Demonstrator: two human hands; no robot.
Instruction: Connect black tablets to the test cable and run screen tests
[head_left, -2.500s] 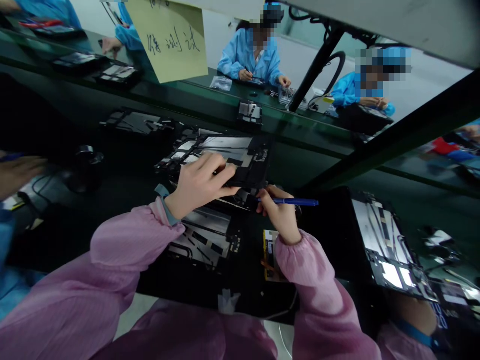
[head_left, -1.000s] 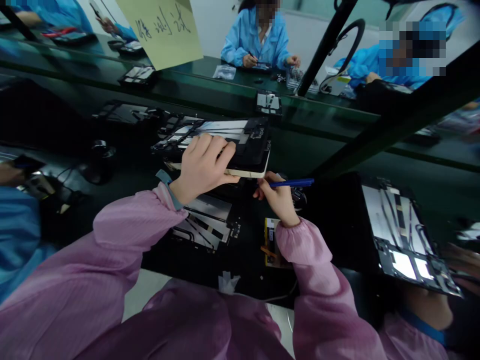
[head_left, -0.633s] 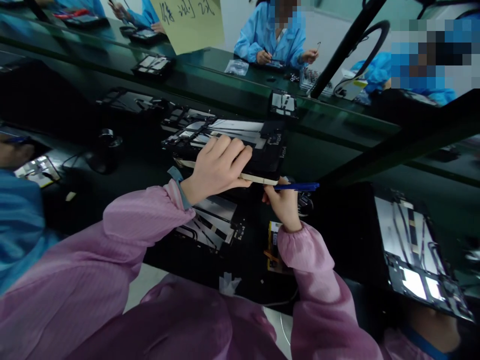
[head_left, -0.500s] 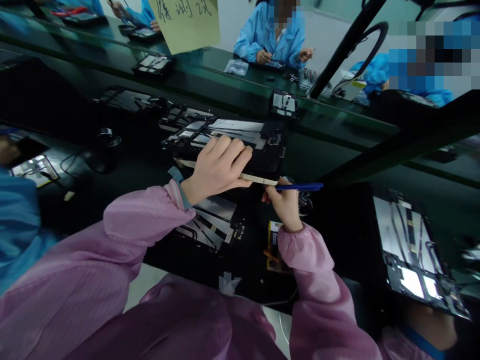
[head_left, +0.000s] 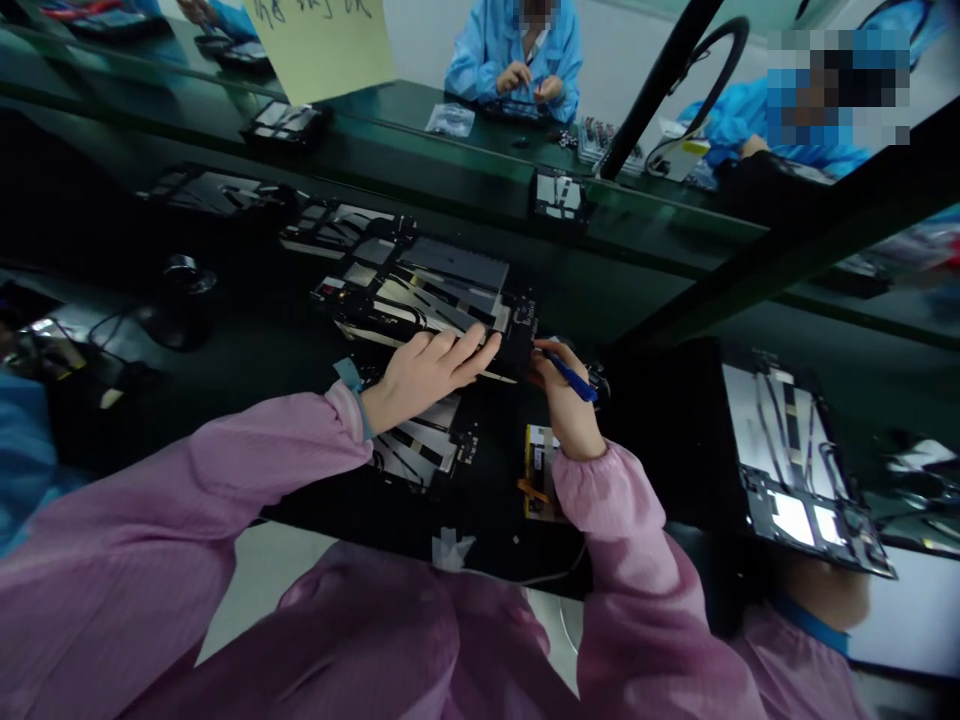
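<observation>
A stack of opened tablet-like device housings [head_left: 457,265], with grey plates and black cables, lies in front of me. My left hand [head_left: 431,372] rests along its near edge, fingers stretched out and flat; its thumb is hidden. At the stack's right end is my right hand [head_left: 568,400], closed around a slim blue pen-like tool [head_left: 571,378] that slants down to the right. Its fingertips touch or nearly touch the stack's corner. Partly under my left forearm lies another opened housing [head_left: 424,450]. A flat battery-like part [head_left: 536,470] with a yellow edge and orange strip sits beside my right wrist.
More opened housings lie behind the stack [head_left: 345,228], on the ledge [head_left: 559,195] and at right [head_left: 784,430], held by another person's hand [head_left: 825,592]. A dark post [head_left: 652,95] rises at the back. People in blue work opposite. Clear tape [head_left: 451,550] marks the front edge.
The stack has come down and left in view, its near edge lower. My left fingers have flattened on it. The blue tool has swung from level to slanting down.
</observation>
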